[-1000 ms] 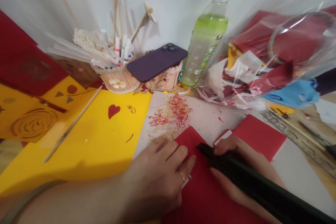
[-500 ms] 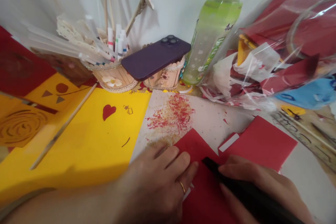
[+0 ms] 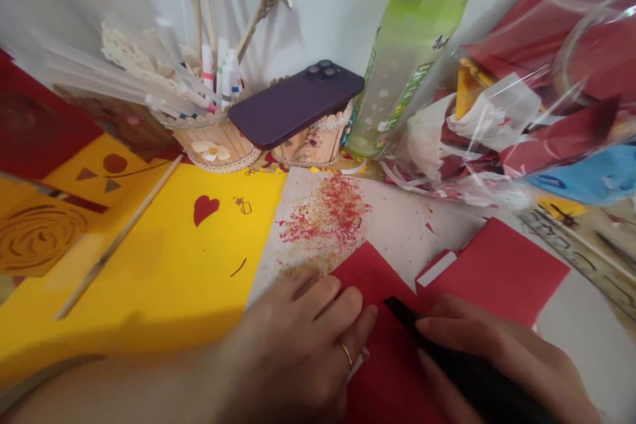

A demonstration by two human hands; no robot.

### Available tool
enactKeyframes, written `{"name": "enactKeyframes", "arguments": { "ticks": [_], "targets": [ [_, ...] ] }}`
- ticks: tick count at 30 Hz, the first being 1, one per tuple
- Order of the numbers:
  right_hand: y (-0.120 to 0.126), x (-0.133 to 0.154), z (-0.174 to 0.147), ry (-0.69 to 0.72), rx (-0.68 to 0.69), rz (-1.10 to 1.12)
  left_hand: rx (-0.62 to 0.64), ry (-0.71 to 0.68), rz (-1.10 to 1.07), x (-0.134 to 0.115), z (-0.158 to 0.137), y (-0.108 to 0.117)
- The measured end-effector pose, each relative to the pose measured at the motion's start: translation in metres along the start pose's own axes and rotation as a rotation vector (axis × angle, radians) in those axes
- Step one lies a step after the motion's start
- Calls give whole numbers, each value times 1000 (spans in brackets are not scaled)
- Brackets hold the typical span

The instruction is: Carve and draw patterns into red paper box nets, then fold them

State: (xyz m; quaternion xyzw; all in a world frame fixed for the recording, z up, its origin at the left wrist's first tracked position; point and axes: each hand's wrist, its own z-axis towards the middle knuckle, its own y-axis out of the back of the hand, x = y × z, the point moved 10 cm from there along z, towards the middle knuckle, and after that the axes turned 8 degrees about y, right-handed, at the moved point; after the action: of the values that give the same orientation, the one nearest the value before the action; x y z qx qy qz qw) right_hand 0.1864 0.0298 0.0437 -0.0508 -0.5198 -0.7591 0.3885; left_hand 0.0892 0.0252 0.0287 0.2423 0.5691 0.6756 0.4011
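My left hand (image 3: 308, 338), with a gold ring on one finger, presses its bent fingers down on a piece of red paper (image 3: 377, 278). A strip of something white shows under the ringed finger. In my right hand (image 3: 507, 338) is a long black tool (image 3: 442, 338) with a narrow flat tip; its exact kind is unclear. The tip rests on or just above the red paper, a little right of my left fingertips. Beyond my right hand lies a second red paper piece (image 3: 501, 271) with a white strip at its edge.
Yellow paper with cut-out shapes (image 3: 173, 258) and a thin wooden stick (image 3: 119, 232) lie left. White paper with red and gold specks (image 3: 318, 212) is ahead. Behind stand a pen cup (image 3: 213, 146), a purple phone (image 3: 293, 109) and a green bottle (image 3: 412, 66). Right sits a clear bag of scraps (image 3: 521, 106).
The view has shifted slightly. Both hands, the black tool and the red paper keep nearly the same places relative to each other.
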Motion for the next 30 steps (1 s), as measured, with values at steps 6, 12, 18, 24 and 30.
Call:
{"name": "enactKeyframes", "arguments": {
  "ticks": [6,12,18,24,30],
  "targets": [
    [1,2,4,34,-28,16,-19,-14,0,0,-1,0],
    [-5,3,7,61,79,68,-20,-5,3,0,0,1],
    [-6,-3,7,65,148,124,-25,2,-3,0,-1,2],
    [-5,-7,10,48,145,96,-26,8,-7,2,0,1],
    [-3,-8,10,36,107,93,6,-20,10,0,1,-1]
  ]
}}
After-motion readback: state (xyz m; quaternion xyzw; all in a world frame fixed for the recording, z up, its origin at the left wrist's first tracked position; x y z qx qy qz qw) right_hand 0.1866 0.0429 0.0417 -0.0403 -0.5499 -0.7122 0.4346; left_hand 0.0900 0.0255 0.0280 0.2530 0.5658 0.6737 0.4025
